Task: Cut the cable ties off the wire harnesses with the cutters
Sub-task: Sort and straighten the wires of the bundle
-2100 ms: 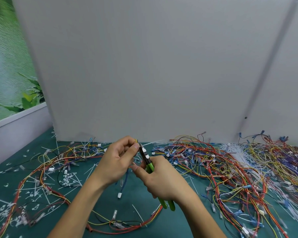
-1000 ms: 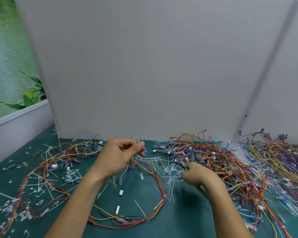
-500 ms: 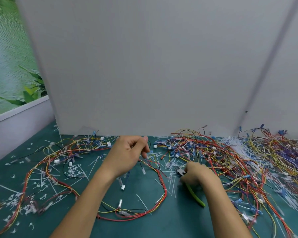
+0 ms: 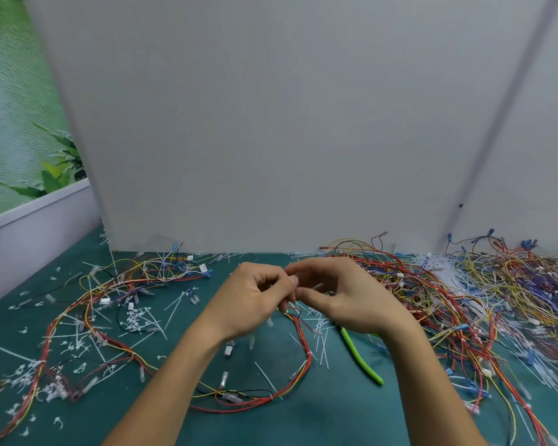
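The matte teal desk [image 4: 335, 420] ended at a tall, smooth grey panel [image 4: 271, 123] filling the upper frame and at a white ledge [image 4: 29, 226] along the left edge. Its widest bare stretch lay at bottom centre, between the two forearms. At the middle of the frame the left hand [image 4: 255, 304] and right hand [image 4: 345, 300] met fingertip to fingertip just above the desk. The left hand's grip was narrow, its fingers curled around thin strands of the wire harness [image 4: 306, 355], whose red and yellow wires dropped from the hands and swept round in a wide loop toward the lower centre. The right hand's fingers reached to the same spot with the thumb stretched out, but motion blur hid whether its grip held anything. The cutters [image 4: 363, 360] lay flat on the desk just below the right wrist, one slim, curved, glossy green handle showing. A dense tangle of harnesses [image 4: 464, 300] crowded the right side up to the panel, and a looser heap [image 4: 149, 272] sat at centre left. Short, stiff white cut cable ties [image 4: 136, 320] littered the left half.
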Motion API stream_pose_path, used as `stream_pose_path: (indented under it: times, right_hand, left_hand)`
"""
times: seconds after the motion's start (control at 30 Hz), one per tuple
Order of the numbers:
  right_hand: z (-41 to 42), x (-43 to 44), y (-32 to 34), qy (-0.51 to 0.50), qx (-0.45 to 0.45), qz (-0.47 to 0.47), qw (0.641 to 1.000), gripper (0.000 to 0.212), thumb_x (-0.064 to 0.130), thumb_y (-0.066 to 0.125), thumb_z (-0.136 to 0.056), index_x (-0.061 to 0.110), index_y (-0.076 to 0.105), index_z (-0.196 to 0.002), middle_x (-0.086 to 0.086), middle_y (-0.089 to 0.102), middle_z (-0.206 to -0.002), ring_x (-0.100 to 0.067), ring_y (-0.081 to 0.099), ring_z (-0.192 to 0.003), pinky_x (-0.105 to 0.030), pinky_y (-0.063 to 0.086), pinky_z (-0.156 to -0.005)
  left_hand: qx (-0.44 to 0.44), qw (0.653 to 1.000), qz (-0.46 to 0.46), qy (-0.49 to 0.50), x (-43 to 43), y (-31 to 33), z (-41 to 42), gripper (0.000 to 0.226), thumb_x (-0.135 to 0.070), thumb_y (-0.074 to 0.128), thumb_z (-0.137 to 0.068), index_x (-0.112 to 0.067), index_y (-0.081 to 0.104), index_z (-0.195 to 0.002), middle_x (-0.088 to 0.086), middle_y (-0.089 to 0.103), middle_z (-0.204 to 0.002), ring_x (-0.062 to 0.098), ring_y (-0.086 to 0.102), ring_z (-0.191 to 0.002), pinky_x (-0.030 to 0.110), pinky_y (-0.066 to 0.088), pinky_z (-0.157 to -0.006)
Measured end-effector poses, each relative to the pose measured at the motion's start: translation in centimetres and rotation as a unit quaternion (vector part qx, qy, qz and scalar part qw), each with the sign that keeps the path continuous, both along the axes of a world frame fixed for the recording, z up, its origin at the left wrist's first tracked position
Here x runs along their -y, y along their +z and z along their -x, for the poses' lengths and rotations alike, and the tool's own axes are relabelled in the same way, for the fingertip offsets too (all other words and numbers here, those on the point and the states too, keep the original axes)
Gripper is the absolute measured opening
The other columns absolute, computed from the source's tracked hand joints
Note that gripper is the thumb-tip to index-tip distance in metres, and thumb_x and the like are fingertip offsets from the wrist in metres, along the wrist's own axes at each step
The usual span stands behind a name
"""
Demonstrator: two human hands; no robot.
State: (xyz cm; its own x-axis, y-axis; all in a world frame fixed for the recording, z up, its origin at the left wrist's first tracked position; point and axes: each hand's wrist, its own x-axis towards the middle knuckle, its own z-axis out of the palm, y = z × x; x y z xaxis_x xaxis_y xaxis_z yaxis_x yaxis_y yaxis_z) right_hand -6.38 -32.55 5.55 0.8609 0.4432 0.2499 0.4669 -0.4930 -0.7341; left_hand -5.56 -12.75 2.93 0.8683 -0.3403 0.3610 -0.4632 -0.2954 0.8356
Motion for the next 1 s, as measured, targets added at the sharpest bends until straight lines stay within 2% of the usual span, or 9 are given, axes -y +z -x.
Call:
stream_pose_path:
  times: [0.17, 0.27, 0.37, 0.43, 0.53, 0.67, 0.77, 0.83, 1.0]
  right_hand:
    - [0.0, 0.4, -0.1, 0.018, -0.028, -0.055, 0.998, 0.026, 0.022, 0.065, -0.102, 0.017, 0.072, -0.127, 0.009, 0.078, -0.112, -0.005, 0.072, -0.105, -0.028, 0.057, -0.096]
    - [-0.3, 0.3, -0.4, 0.002, -0.032, -0.072, 0.997, 0.028, 0.026, 0.069, -0.099, 0.015, 0.073, -0.125, 0.007, 0.078, -0.112, -0.007, 0.073, -0.106, -0.029, 0.058, -0.096]
    - [-0.8, 0.1, -0.8, -0.03, -0.03, -0.105, 0.994, 0.021, 0.013, 0.07, -0.098, 0.008, 0.075, -0.118, -0.002, 0.08, -0.099, -0.014, 0.077, -0.092, -0.029, 0.06, -0.088]
    - [-0.9, 0.2, -0.9, -0.029, -0.053, -0.14, 0.988, 0.018, 0.004, 0.071, -0.096, 0.002, 0.074, -0.113, -0.011, 0.079, -0.092, -0.023, 0.077, -0.086, -0.032, 0.062, -0.083]
    - [-0.9, 0.5, -0.8, -0.028, -0.083, -0.18, 0.98, 0.021, 0.003, 0.076, -0.09, 0.002, 0.072, -0.111, -0.014, 0.079, -0.087, -0.027, 0.078, -0.08, -0.03, 0.062, -0.076]
    - [-0.8, 0.7, -0.6, -0.035, -0.096, -0.183, 0.978, 0.029, 0.01, 0.085, -0.083, 0.003, 0.073, -0.109, -0.013, 0.079, -0.082, -0.026, 0.078, -0.076, -0.029, 0.062, -0.07]
    - [-0.9, 0.7, -0.5, -0.039, -0.091, -0.18, 0.979, 0.033, 0.017, 0.089, -0.079, 0.005, 0.073, -0.105, -0.012, 0.079, -0.081, -0.025, 0.077, -0.073, -0.029, 0.062, -0.069]
    - [-0.8, 0.7, -0.5, -0.038, -0.09, -0.189, 0.977, 0.032, 0.019, 0.09, -0.077, 0.006, 0.074, -0.102, -0.013, 0.079, -0.08, -0.025, 0.077, -0.072, -0.027, 0.06, -0.067]
    - [-0.9, 0.3, -0.6, -0.022, -0.091, -0.238, 0.967, 0.026, 0.016, 0.089, -0.078, 0.008, 0.075, -0.098, -0.016, 0.078, -0.083, -0.026, 0.076, -0.073, -0.026, 0.059, -0.067]
  left_hand:
    - [0.038, 0.997, -0.063, 0.001, -0.6, 0.3, 0.3, 0.035, -0.059, 0.055, -0.091, -0.031, 0.076, -0.084, -0.001, 0.067, -0.071, 0.018, 0.057, -0.064, 0.036, 0.046, -0.062]
    - [0.031, 0.996, -0.088, 0.008, -1.1, 0.7, 0.5, 0.038, -0.071, 0.055, -0.081, -0.04, 0.076, -0.09, -0.008, 0.071, -0.087, 0.011, 0.061, -0.082, 0.028, 0.048, -0.075]
    - [0.023, 0.996, -0.082, 0.006, -1.4, 1.1, 0.5, 0.037, -0.063, 0.055, -0.089, -0.034, 0.077, -0.088, -0.01, 0.076, -0.087, 0.014, 0.068, -0.084, 0.032, 0.052, -0.078]
    - [0.014, 0.997, -0.049, 0.059, -1.6, 0.9, 0.0, 0.036, -0.05, 0.058, -0.098, -0.024, 0.076, -0.08, -0.008, 0.076, -0.078, 0.016, 0.072, -0.077, 0.036, 0.054, -0.073]
    - [-0.003, 0.985, -0.014, 0.175, -2.2, 0.1, -1.6, 0.03, -0.025, 0.061, -0.1, -0.02, 0.072, -0.073, -0.006, 0.074, -0.068, 0.008, 0.067, -0.062, 0.03, 0.053, -0.066]
    - [-0.022, 0.966, -0.092, 0.24, -3.4, -0.8, -2.9, 0.01, -0.017, 0.065, -0.093, -0.023, 0.069, -0.086, -0.009, 0.073, -0.076, 0.004, 0.063, -0.062, 0.03, 0.054, -0.072]
    - [-0.032, 0.961, -0.152, 0.227, -3.8, -0.9, -2.9, 0.021, -0.02, 0.073, -0.086, -0.027, 0.067, -0.105, -0.015, 0.07, -0.09, 0.006, 0.064, -0.07, 0.029, 0.054, -0.078]
    - [-0.035, 0.965, -0.177, 0.19, -3.8, -0.8, -2.6, 0.034, -0.024, 0.079, -0.082, -0.032, 0.066, -0.113, -0.017, 0.069, -0.1, 0.003, 0.066, -0.077, 0.017, 0.049, -0.073]
    - [-0.01, 0.967, -0.22, 0.128, -2.9, -1.4, -2.1, 0.036, -0.041, 0.081, -0.082, -0.04, 0.068, -0.115, -0.024, 0.062, -0.114, -0.002, 0.058, -0.103, 0.005, 0.035, -0.076]
